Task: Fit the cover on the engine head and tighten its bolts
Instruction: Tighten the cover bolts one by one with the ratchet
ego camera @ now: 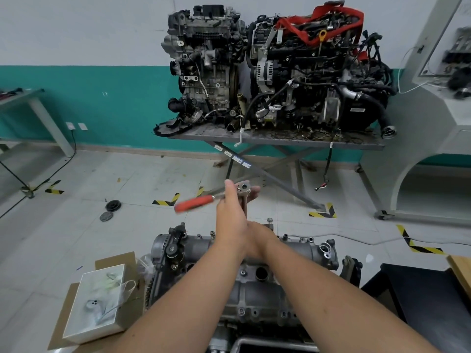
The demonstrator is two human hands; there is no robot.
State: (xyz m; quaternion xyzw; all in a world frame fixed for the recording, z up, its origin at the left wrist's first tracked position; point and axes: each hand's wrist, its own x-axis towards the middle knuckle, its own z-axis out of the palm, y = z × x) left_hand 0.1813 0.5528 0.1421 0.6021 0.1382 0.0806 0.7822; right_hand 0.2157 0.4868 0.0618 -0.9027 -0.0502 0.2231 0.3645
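The cover (pixel 257 284) sits on the engine head (pixel 178 250), close below the camera. Above its far edge, the left hand (pixel 230 215) grasps the ratchet (pixel 204 201) near its head. The right hand (pixel 254 240), mostly hidden behind it, cannot be judged. Open floor (pixel 127 179) lies beyond.

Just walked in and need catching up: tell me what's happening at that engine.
A person is working a ratchet wrench with a red handle at the far edge of the cover on the engine head. The left hand grips the wrench near its head; the right hand sits lower by the vertical extension, its fingers hidden. Apparently a bolt is being tightened.
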